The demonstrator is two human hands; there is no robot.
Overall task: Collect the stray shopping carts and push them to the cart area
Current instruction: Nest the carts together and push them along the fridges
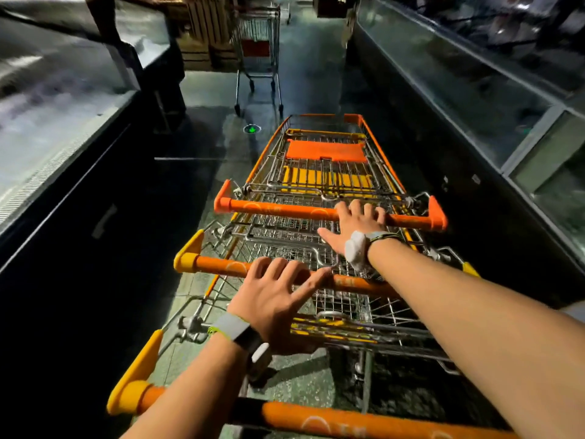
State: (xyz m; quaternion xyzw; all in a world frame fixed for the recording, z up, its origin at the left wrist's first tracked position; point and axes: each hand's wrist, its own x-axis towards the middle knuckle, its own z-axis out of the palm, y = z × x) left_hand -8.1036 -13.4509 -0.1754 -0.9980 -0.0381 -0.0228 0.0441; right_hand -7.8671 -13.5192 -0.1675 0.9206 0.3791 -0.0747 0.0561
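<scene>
Head view: nested carts (319,191) run toward 12 o'clock; stray cart (258,55) stands at 11. Left hand (278,305) rests open-fingered on the middle handle (221,267), right hand (357,223) curled over the front handle (272,210).

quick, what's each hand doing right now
left hand: open, fingers spread on the middle cart handle
right hand: fingers curled over the front cart handle

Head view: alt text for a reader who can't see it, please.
Three nested shopping carts with orange handles fill an aisle between freezer cases; the left hand rests on the middle cart's handle, the right hand on the front cart's handle. A lone silver cart stands ahead.
</scene>
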